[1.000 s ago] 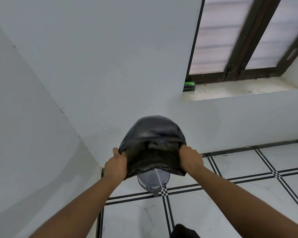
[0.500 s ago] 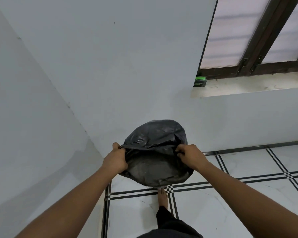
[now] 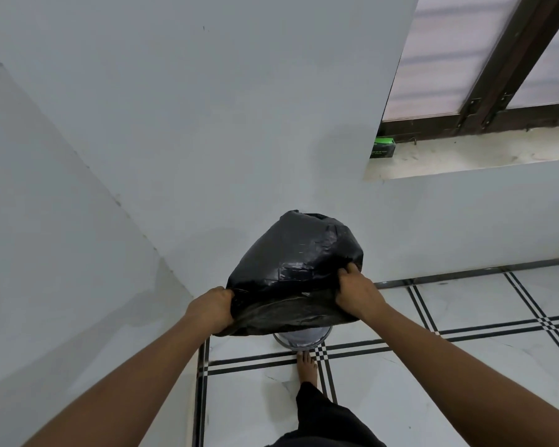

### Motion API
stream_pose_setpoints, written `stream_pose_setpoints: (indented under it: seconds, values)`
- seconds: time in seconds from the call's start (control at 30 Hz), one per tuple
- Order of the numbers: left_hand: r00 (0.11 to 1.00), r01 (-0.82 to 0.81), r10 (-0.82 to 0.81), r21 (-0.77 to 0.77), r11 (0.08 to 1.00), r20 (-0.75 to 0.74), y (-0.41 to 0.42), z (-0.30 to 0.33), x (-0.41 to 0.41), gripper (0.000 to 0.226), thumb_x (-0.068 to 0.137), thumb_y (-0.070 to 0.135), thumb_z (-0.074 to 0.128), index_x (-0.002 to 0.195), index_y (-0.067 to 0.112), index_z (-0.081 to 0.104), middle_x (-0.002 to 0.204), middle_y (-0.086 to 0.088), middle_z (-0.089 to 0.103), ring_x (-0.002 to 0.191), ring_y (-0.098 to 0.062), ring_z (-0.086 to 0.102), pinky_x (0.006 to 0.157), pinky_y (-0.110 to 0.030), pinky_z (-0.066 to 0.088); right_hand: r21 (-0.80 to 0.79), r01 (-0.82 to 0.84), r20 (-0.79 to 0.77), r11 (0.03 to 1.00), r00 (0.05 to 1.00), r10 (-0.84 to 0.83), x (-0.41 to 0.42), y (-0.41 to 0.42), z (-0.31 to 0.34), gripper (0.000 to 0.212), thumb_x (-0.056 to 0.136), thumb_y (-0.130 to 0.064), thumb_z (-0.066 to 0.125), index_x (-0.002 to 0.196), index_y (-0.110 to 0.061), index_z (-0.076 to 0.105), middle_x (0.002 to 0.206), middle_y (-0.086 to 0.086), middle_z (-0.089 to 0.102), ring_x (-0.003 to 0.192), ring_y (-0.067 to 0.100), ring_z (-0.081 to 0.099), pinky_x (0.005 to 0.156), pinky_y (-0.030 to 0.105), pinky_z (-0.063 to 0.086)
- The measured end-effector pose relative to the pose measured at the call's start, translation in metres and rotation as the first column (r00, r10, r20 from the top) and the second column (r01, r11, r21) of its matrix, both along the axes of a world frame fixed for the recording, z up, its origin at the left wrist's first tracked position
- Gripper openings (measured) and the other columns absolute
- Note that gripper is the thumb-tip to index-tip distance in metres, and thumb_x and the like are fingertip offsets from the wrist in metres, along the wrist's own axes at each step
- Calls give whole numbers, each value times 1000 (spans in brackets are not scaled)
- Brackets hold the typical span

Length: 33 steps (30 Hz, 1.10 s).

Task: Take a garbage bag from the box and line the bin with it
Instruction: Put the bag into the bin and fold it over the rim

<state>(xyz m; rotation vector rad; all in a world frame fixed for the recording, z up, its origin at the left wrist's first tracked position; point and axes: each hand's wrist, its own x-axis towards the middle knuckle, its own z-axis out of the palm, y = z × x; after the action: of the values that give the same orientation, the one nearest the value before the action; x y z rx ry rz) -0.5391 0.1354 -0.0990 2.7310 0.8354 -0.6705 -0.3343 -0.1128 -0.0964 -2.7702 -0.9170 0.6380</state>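
1. Garbage bag [image 3: 299, 272] — black, glossy and puffed with air — hangs in mid-air in front of the white wall [image 3: 207, 124], held up between both hands above the bin.
2. Left hand [image 3: 212, 309] is clenched on the bag's lower left edge, knuckles toward the camera, with plastic bunched in the fist.
3. Right hand [image 3: 357, 293] grips the bag's right side; its fingers [image 3: 347, 269] press into the plastic higher up than the left hand's hold.
4. Bag's closed end points up and away toward the wall, while the rumpled open edge sags along the bottom between the two hands.
5. Bin [image 3: 302, 338] stands on the floor directly under the bag; only a pale, rounded part of it shows below the plastic, so the bag is not yet in it.
6. Bare foot [image 3: 307, 366] rests on the white tiled floor [image 3: 433, 398] just in front of the bin, near a crossing of black tile lines, with a dark trouser leg [image 3: 323, 421] behind it.
7. Green and black box [image 3: 383, 147] sits at the left end of the window ledge [image 3: 481, 156], well apart from the bag — up and to the right.
8. Dark-framed window [image 3: 497, 75] with frosted panes rises above the ledge.
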Motion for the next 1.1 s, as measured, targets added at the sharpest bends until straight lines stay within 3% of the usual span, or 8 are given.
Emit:
stream_pose_setpoints:
  seconds: [0.13,0.23,0.47,0.57,0.67,0.8,1.0,1.1]
  values:
    - [999,14,-12,34,999,-50,1,-8,2,36,86,21,58,121,21,59,115,-3,66,100,-23,68,76,-34,55,-43,-86,-63,995,995,83,5,6,-6,74,93,-19,55,160,-27,23,130,20,64,113,39,66,93,47,56]
    - [990,52,-49,21,998,-130,1,-17,4,36,89,16,55,125,17,59,118,-6,66,105,-26,67,81,-37,56,-102,-121,-133,987,985,107,8,12,-13,81,92,-17,52,163,-34,17,126,21,67,112,39,66,92,46,57]
    - [968,15,-45,-123,992,-246,8,-67,12,32,91,11,54,121,15,62,117,-6,66,97,-21,68,83,-33,57,-31,15,-315,999,949,-24,20,28,-61,69,88,-9,45,151,-36,50,140,14,63,127,35,58,106,41,50]
    - [957,-38,-18,-185,982,-290,8,-101,18,25,87,17,58,111,16,65,101,-1,68,88,-17,69,83,-33,60,-27,105,-405,994,908,-107,26,33,-96,42,86,-12,47,121,-18,69,116,15,69,110,37,63,91,35,51]
    - [948,-63,-11,-220,973,-318,6,-145,21,18,85,18,56,101,16,65,85,3,61,83,-17,67,74,-28,56,-78,117,-461,990,876,-140,34,41,-134,12,84,-20,56,91,-14,62,93,10,66,93,30,64,79,32,50]
    - [925,-77,-24,-247,966,-380,6,-222,15,21,87,21,60,107,17,66,99,4,69,95,-16,70,81,-26,56,-136,81,-504,987,852,-139,47,57,-208,20,82,-36,66,90,-17,65,89,6,69,88,24,66,79,32,54]
    - [878,-86,-56,-270,959,-475,8,-331,37,32,75,18,63,106,17,65,84,6,60,91,-18,72,78,-31,59,-274,116,-491,955,837,-243,78,78,-345,16,73,-33,58,66,-21,50,78,7,61,88,32,68,82,39,59]
    - [881,-95,-43,-267,959,-470,16,-386,56,39,76,25,69,114,18,65,103,1,71,94,-21,71,82,-35,60,-348,70,-511,935,822,-252,95,87,-423,47,64,-39,49,97,-14,71,104,13,72,105,35,69,94,46,58]
